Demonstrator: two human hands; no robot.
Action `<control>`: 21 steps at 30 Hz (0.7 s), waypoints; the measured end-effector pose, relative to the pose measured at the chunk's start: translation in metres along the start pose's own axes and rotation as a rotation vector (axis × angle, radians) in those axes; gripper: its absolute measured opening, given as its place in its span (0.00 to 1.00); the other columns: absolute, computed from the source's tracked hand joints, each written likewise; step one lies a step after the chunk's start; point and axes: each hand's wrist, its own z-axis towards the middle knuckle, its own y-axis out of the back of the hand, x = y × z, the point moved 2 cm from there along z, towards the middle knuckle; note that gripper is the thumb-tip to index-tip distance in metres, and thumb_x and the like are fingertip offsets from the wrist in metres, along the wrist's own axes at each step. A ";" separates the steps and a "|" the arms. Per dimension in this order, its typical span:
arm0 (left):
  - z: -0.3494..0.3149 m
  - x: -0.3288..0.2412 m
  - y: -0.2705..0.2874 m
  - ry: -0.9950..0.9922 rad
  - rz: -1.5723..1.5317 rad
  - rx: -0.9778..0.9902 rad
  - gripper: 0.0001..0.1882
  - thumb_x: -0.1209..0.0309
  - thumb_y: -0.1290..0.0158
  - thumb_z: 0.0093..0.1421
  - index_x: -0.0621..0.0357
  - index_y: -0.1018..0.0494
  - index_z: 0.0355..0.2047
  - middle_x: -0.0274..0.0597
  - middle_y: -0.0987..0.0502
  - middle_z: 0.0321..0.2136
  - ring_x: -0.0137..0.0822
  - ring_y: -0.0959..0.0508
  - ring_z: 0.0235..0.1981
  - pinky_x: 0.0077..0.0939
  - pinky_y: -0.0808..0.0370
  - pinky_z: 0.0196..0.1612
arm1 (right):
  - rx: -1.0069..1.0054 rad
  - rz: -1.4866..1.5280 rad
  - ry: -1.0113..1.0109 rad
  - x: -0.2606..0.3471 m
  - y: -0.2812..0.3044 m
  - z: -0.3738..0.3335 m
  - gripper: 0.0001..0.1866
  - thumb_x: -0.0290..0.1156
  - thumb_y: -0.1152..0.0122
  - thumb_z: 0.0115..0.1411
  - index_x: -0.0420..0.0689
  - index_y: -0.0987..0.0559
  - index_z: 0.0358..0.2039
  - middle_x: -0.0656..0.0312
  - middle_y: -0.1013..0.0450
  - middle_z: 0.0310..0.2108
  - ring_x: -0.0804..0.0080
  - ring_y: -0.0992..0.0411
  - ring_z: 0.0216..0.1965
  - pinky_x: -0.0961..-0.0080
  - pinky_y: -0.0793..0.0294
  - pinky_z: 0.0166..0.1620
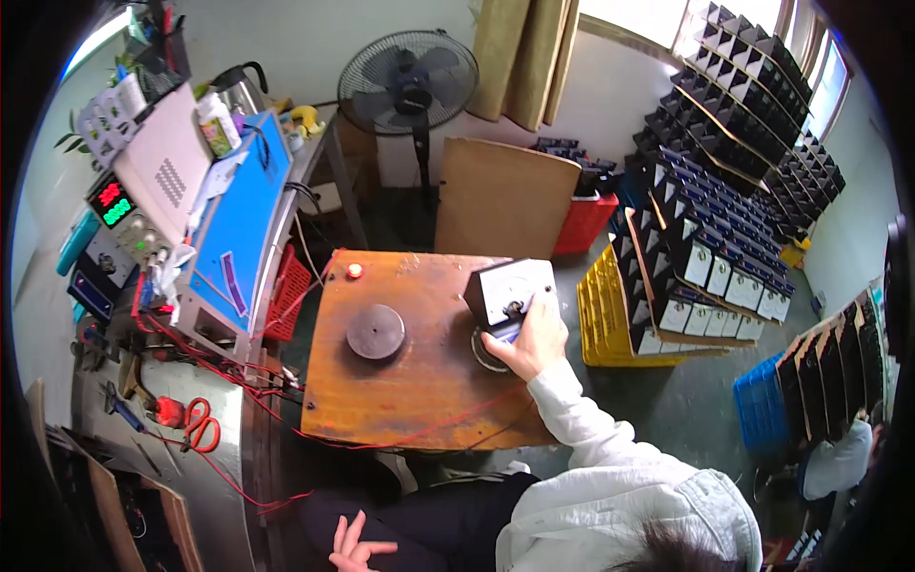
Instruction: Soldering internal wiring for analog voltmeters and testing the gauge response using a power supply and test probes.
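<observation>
Your right hand (536,340) is resting on the square white-faced panel meter with a black case (508,296), gripping its lower right edge with the fingers closed on the case. The meter is sitting at the right edge of the worn orange-brown wooden tabletop (410,400), on top of a round dark metal base (488,351) that is only partly showing beneath it. The meter is standing tilted, its white dial face pointing up and toward you; its face is roughly square, with the longer run lying left to right across the table edge, slightly skewed.

Your left hand (355,546) is hanging low near your lap, well apart from the table, with fingers spread apart and holding nothing.

A second round dark grey metal disc (376,332) is lying flat at the table's centre-left, well apart from the meter. A small red indicator lamp (355,271) is glowing near the table's far edge. Red-handled scissors (199,424) are lying on the grey bench to your left.
</observation>
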 end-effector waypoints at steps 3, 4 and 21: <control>-0.004 0.001 -0.015 0.217 -0.079 -0.079 0.40 0.48 0.80 0.73 0.67 0.24 0.54 0.55 0.29 0.61 0.50 0.31 0.63 0.41 0.41 0.67 | -0.062 -0.029 0.037 0.003 -0.004 0.000 0.58 0.60 0.26 0.40 0.30 0.38 0.60 0.42 0.35 0.56 0.44 0.37 0.59 0.47 0.39 0.60; -0.003 0.000 -0.016 0.224 -0.072 -0.069 0.40 0.48 0.80 0.73 0.67 0.24 0.54 0.55 0.29 0.61 0.50 0.31 0.63 0.41 0.41 0.67 | -0.053 -0.032 0.027 0.000 -0.007 -0.001 0.58 0.60 0.26 0.40 0.30 0.38 0.60 0.42 0.35 0.56 0.44 0.37 0.59 0.47 0.39 0.60; -0.006 -0.001 -0.010 0.115 0.505 0.446 0.30 0.61 0.46 0.66 0.66 0.36 0.64 0.64 0.29 0.55 0.60 0.28 0.56 0.45 0.31 0.60 | -0.023 -0.022 0.043 -0.005 -0.006 0.000 0.64 0.60 0.26 0.41 0.27 0.45 0.65 0.39 0.37 0.60 0.45 0.39 0.63 0.51 0.39 0.63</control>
